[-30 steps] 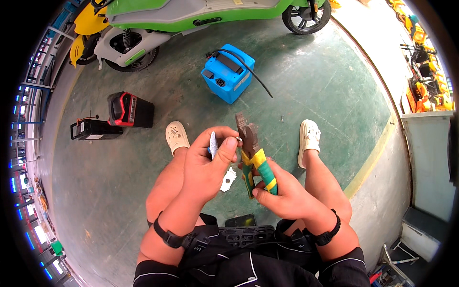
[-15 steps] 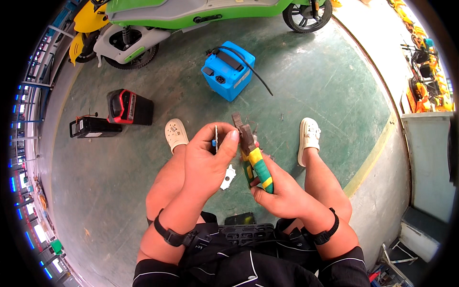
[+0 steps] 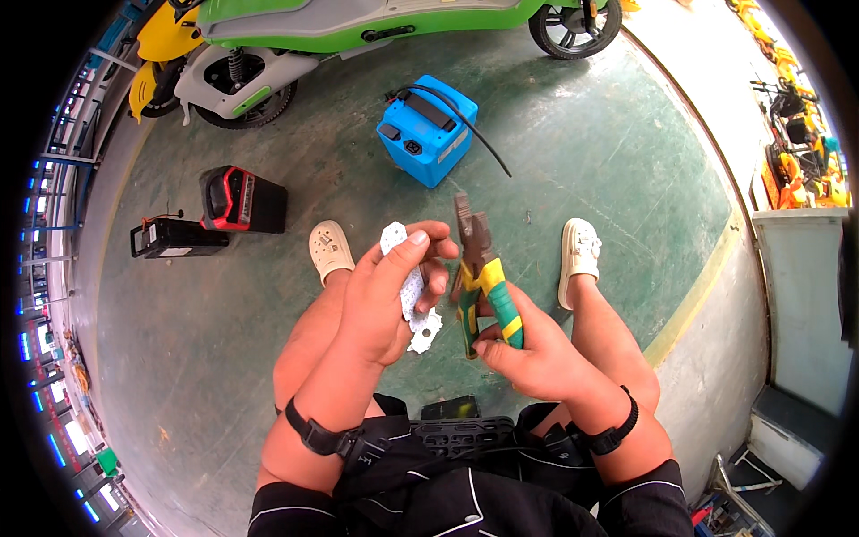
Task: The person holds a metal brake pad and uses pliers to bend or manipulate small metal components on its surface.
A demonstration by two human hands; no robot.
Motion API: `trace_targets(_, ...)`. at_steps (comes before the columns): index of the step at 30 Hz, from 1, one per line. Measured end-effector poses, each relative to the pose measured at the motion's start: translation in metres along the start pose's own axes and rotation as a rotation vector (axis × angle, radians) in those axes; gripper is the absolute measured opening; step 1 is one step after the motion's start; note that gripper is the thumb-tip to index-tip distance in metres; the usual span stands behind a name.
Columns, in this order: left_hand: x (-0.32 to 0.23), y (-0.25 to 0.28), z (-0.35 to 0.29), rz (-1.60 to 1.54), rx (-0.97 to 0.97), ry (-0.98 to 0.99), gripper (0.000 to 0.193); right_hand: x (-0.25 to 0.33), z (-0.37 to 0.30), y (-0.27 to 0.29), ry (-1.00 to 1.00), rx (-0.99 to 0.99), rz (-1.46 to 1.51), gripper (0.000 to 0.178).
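My left hand point(image 3: 376, 291) pinches a flat white plate point(image 3: 393, 236) with a notched edge between thumb and fingers; part of the plate is hidden by the hand. Just beyond its fingertips are the dark jaws of a pair of combination pliers point(image 3: 489, 273), with green and yellow handles. Those handles are in my right hand point(image 3: 532, 353), jaws pointing away from me and apart from the plate. Below my left hand shows another white notched piece point(image 3: 426, 333) with a dark round spot, seemingly on the floor between my legs.
A blue battery box point(image 3: 427, 134) with a black cable stands ahead on the green floor point(image 3: 599, 152). To the left are a black and red case point(image 3: 259, 206) and a low black box point(image 3: 174, 238). A green and grey scooter point(image 3: 358, 27) spans the far side. At right stands a pale cabinet point(image 3: 801, 295).
My left hand has turned, so the white plate, seen nearly edge-on before, now shows its face. The pliers have shifted slightly right, with their handles spread wider.
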State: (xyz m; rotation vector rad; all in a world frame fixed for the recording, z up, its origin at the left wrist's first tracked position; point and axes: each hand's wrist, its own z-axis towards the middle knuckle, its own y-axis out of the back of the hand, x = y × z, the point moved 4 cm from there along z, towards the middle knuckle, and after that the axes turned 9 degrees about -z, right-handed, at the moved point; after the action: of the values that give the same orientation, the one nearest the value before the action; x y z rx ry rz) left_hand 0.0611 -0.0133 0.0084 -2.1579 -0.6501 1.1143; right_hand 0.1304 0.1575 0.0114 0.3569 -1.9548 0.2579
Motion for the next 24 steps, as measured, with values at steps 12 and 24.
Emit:
trace_targets(12, 0.007, 0.007, 0.006, 0.094, 0.003, 0.005, 0.019, 0.001, 0.007, 0.027, -0.058, -0.189, 0.322, 0.063)
trace_targets(24, 0.008, 0.025, 0.03, 0.16, -0.017, -0.054, 0.016, 0.022, 0.004, 0.073, 0.051, -0.455, 0.485, 0.064)
